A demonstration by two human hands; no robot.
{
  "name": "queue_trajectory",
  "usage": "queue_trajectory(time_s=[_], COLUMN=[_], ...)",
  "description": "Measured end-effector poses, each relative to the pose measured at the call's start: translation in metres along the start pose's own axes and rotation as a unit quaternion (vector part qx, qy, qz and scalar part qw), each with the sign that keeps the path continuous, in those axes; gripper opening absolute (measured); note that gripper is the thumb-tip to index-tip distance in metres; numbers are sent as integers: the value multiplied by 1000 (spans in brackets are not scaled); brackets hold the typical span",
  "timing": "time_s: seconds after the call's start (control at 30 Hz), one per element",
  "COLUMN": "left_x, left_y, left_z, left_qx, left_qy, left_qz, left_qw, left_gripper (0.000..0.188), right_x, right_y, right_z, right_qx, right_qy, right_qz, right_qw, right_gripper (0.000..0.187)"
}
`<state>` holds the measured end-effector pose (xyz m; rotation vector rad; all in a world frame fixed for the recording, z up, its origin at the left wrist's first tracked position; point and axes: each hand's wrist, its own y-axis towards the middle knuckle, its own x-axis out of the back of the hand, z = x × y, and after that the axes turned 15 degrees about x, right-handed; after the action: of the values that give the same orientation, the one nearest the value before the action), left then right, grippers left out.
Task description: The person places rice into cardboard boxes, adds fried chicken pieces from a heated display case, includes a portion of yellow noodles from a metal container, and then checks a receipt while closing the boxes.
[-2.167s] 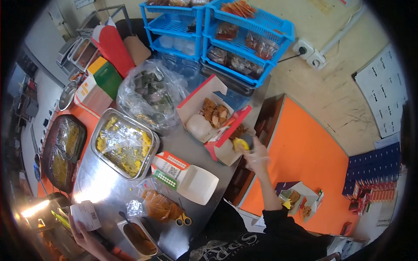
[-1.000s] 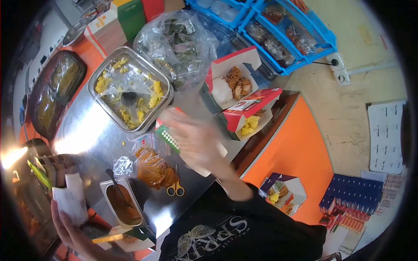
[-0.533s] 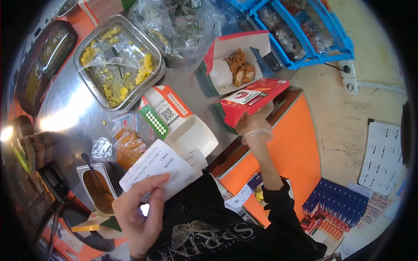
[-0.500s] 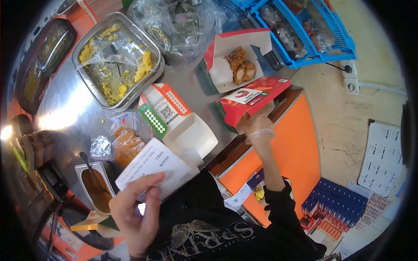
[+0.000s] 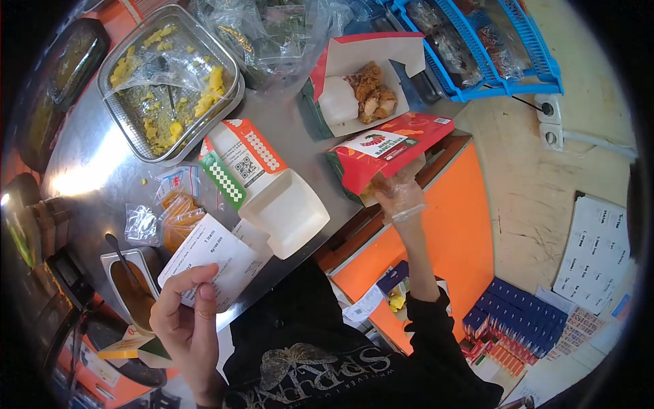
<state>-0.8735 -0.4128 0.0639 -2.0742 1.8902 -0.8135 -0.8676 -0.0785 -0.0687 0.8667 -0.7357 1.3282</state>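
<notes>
My left hand (image 5: 187, 320) pinches printed paper receipts (image 5: 218, 255) between thumb and fingers, at the table's near edge. My right hand (image 5: 400, 194), in a clear plastic glove, is at the near side of a red food box (image 5: 388, 153) whose lid stands partly raised. Its fingers are bent and partly hidden by the box, so what they hold cannot be made out. Behind it, an open red and green food box (image 5: 320, 126) holds white rice (image 5: 338, 102) and fried chicken pieces (image 5: 375, 95). Left of these lies an open, bare-bottomed carton (image 5: 296, 211) with orange and green flaps.
A metal tray (image 5: 235, 95) holds yellow food bits under plastic. Small sauce bags (image 5: 180, 215) lie near a metal container (image 5: 136, 279) of brown sauce with a spoon. Plastic bags (image 5: 272, 41) and a blue basket (image 5: 504, 88) sit at the back. An orange cabinet (image 5: 456, 225) stands at right.
My left hand has moved left and slightly down with the receipts, which now face up more. My right hand stays at the red box. The rice shows more plainly as the view shifts.
</notes>
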Motion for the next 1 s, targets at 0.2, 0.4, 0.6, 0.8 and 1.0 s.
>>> queue_trajectory(time_s=[0.2, 0.4, 0.6, 0.8, 1.0], left_x=[8, 10, 12, 47, 147], left_y=[-2, -5, -9, -4, -1], left_z=[6, 8, 11, 0, -32], left_qx=[20, -5, -12, -46, -177], left_qy=[-30, -32, -39, -43, 38], left_qz=[13, 6, -5, -82, -317], left_qw=[999, 999, 999, 995, 931], left_gripper=[12, 13, 14, 14, 16], right_x=[9, 7, 22, 0, 73], right_y=[7, 22, 28, 1, 0], right_z=[6, 0, 7, -25, 80], right_qx=[-30, -72, -100, 261, 23], right_qy=[-107, -142, -106, -183, -19], right_qz=[158, 293, 285, 51, 54], right_qw=[981, 943, 947, 946, 998], right_gripper=[28, 28, 27, 23, 19])
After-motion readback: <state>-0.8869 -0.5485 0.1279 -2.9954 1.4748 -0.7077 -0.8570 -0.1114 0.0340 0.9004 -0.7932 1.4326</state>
